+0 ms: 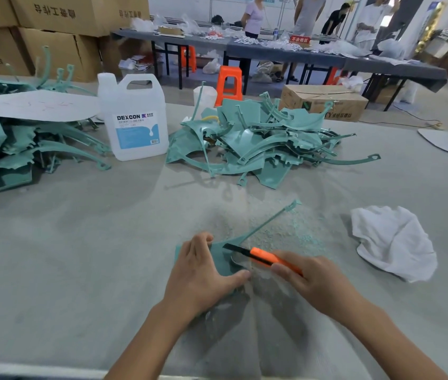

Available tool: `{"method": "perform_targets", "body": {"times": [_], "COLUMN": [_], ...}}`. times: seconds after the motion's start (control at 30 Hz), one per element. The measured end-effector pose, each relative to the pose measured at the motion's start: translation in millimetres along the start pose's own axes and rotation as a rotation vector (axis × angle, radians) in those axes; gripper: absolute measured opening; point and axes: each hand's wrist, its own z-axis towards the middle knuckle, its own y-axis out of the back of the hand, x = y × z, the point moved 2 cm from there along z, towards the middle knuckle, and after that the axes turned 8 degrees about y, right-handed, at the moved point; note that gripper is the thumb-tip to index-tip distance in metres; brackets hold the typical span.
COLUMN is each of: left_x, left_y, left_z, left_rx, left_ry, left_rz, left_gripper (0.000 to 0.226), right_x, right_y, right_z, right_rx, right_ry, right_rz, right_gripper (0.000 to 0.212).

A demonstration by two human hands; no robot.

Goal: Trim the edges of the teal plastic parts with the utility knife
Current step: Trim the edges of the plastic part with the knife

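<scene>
**Trimming step, head view.** The teal plastic part [217, 259] lay flat on the bench [66, 256] near the middle of its front edge, with its thin arm reaching toward the far right corner. The left hand [203, 272] gripped the part's broad end, fingers curled over the far edge and thumb stretched along the near edge. The right hand [308, 278] had its fingers wrapped round the orange handle of the utility knife [261, 256], and the dark blade lay on the part just beside the left fingertips. Teal shavings [286, 231] dusted the bench beyond the hands. A central heap [258, 141] of teal parts sat toward the far edge and a left heap [25, 149] at the left edge, with a white jug [135, 119] between them. A white cloth [393, 242] lay toward the right edge. Judged hazards: the blade pointed toward the holding hand, so a slip under pressure could carry it into those fingers. Too steep an angle might gouge the edge instead of shaving it. The unsupported thin arm could also let the part pivot on the loose shavings.
</scene>
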Motion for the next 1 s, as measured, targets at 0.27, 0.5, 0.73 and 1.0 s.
{"method": "perform_targets", "body": {"times": [0.27, 0.5, 0.73, 1.0], "left_x": [1, -1, -5, 19], "left_y": [0, 3, 13, 31], "left_z": [-1, -2, 1, 20], "left_rx": [0.016, 0.039, 0.11, 0.142], "left_ry": [-0.006, 0.004, 0.06, 0.003], "left_rz": [0.006, -0.001, -0.023, 0.114], "left_gripper": [0.093, 0.094, 0.107, 0.142], "right_x": [0, -1, -3, 6], "right_y": [-2, -2, 4, -4], "right_z": [1, -3, -11, -23], "right_rx": [0.002, -0.005, -0.078, -0.185], "right_ry": [0.024, -0.004, -0.093, -0.088], "right_rz": [-0.019, 0.015, -0.121, 0.146], "right_gripper": [0.027, 0.035, 0.041, 0.031]}}
